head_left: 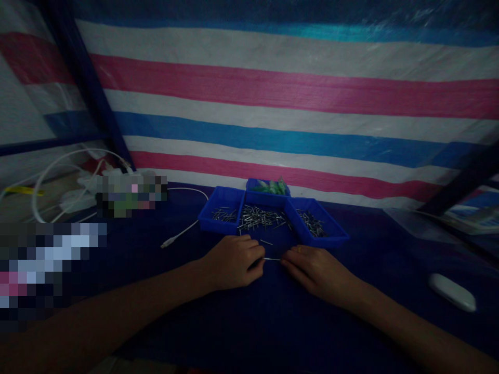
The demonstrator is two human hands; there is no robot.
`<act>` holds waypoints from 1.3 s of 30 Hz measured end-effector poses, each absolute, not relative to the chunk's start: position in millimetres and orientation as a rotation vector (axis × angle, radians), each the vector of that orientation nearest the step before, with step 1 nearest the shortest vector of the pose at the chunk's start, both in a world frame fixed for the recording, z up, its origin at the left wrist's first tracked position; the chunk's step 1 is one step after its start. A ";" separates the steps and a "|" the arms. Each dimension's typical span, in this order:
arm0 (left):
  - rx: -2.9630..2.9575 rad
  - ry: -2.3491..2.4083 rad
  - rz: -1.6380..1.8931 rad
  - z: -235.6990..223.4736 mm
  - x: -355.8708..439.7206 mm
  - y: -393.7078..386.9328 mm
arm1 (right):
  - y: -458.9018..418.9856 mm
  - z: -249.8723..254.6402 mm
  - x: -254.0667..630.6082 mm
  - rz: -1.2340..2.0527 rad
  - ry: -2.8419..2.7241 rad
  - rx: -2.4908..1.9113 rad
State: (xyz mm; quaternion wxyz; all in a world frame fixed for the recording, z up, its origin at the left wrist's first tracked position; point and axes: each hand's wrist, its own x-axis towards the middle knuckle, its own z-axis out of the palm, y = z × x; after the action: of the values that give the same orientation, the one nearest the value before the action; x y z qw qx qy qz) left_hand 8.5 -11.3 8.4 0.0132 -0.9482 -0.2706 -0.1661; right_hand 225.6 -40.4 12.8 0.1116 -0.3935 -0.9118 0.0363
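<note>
My left hand [233,261] and my right hand [314,269] rest on a dark blue table cover [249,317], fingertips nearly meeting. Between them they pinch a thin metal pin [272,258], each hand closed on one end. Another loose pin [266,242] lies just beyond. Right behind stand three blue trays holding several metal pins: a left tray [221,211], a middle tray [263,218] and a right tray [316,224]. A smaller blue tray [268,187] with green pieces sits at the back.
A white cable [182,232] with a plug lies left of the trays, with more white cables [58,176] at far left. A white oval object [452,292] lies at right. A striped tarpaulin [280,93] hangs behind.
</note>
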 end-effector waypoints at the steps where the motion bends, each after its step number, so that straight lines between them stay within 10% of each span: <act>1: -2.956 -0.844 -0.509 8.7 8.5 -11.2 | -40.3 12.6 225.6 0.105 -2.680 -1.161; 39: -2.936 -0.763 -0.426 7.9 7.6 -10.1 | -40.6 13.7 225.4 0.096 -2.689 -1.209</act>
State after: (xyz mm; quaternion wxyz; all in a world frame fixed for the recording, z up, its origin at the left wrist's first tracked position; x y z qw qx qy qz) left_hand 7.6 -10.1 7.9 0.0393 -0.9577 -0.2490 -0.1390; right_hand 225.4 -40.6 13.7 0.0956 -0.4079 -0.9074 0.0324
